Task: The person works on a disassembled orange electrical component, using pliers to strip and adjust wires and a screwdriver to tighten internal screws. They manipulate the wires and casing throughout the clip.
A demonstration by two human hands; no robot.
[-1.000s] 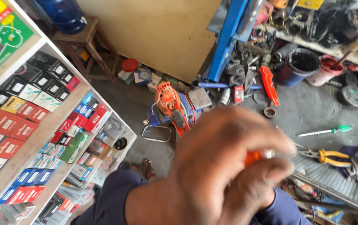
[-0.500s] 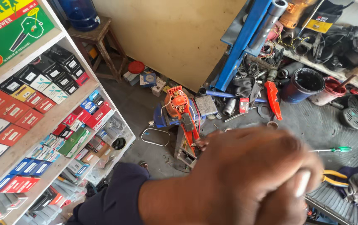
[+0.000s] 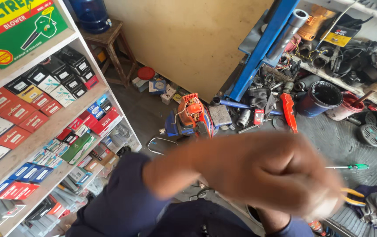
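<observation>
Head view: one hand [image 3: 267, 173], blurred and raised close to the lens, fingers curled; whether it grips anything cannot be told, nor which hand it is. Nearest below, yellow-handled pliers [image 3: 353, 196] lie on the floor mat [image 3: 351, 140], within reach.

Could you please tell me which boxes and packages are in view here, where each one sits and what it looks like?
Large box: top shelf at left, flat, green and yellow, with a tool picture.
Black boxes: second shelf, small, in a row.
Red boxes: same shelf, nearer, flat, red and white.
Blue boxes: lower shelf, small, flat.
Small cartons: on the floor by the board, blue and white.
Blurred hand: in front.
</observation>
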